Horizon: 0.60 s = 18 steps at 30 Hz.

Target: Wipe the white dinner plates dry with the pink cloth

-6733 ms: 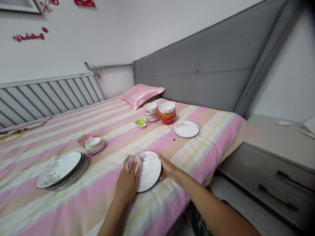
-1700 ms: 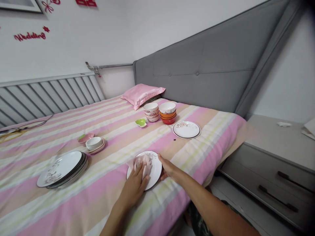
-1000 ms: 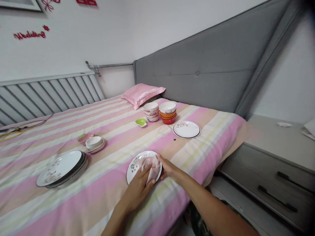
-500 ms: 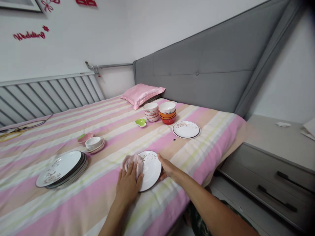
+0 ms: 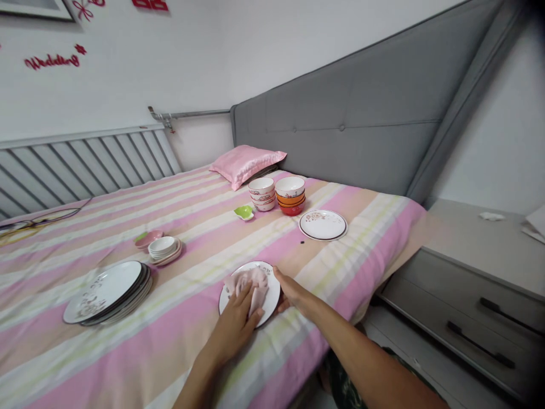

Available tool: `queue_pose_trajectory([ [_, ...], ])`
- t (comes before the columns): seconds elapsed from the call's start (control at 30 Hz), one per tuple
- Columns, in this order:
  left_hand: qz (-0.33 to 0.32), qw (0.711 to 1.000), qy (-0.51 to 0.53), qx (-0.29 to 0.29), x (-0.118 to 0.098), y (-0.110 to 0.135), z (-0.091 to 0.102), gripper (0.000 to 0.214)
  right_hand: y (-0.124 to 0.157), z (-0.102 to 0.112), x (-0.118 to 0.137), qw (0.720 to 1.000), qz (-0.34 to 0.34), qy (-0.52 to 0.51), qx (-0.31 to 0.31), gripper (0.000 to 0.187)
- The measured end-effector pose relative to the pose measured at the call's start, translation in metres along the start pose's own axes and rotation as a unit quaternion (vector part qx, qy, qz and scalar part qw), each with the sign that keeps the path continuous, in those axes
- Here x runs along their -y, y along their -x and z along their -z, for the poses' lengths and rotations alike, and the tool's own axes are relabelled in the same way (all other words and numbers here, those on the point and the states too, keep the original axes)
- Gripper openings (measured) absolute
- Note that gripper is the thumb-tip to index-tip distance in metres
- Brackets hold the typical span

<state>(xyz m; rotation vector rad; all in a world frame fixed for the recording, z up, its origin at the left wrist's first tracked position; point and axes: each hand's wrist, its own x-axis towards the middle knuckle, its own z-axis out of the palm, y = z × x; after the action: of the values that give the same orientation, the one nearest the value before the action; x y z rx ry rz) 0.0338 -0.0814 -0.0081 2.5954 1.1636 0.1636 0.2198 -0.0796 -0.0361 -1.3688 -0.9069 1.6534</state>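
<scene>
Gripping plate, right hand, some fingertips hidden, left hand holding cloth against it

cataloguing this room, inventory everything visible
plate: 1, white, under cloth
cloth: 1, pink, on plate
plate pile: 1, white, left
small dishes: several, white, pink, left
leaf dish: 1, green, centre
bowl stacks: 2, white, orange, red, centre
far plates: 2, white, right
pillow: 1, pink, back
headboard: 1, grey, back
bed: 1, pink-striped, centre
railing: 1, grey, left
cabinet: 1, grey, right
decorations: several, red, upper left
frame: 1, dark, corner
loops: some, dark, yellow, left
left hand: 1, on cloth
right hand: 1, at rim
</scene>
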Motion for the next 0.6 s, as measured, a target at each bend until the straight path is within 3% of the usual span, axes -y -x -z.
queue_pose_trajectory([
  [0.3, -0.101, 0.992, 0.067, 0.023, -0.019, 0.003, 0.009, 0.051, 0.004, -0.002, 0.004, 1.0, -0.011, 0.005, -0.001, 0.057],
  [0.6, -0.04, 0.999, 0.014, -0.011, -0.015, 0.002, 0.0, 0.051, -0.002, 0.0, -0.002, 1.0, 0.004, -0.004, 0.001, 0.056],
])
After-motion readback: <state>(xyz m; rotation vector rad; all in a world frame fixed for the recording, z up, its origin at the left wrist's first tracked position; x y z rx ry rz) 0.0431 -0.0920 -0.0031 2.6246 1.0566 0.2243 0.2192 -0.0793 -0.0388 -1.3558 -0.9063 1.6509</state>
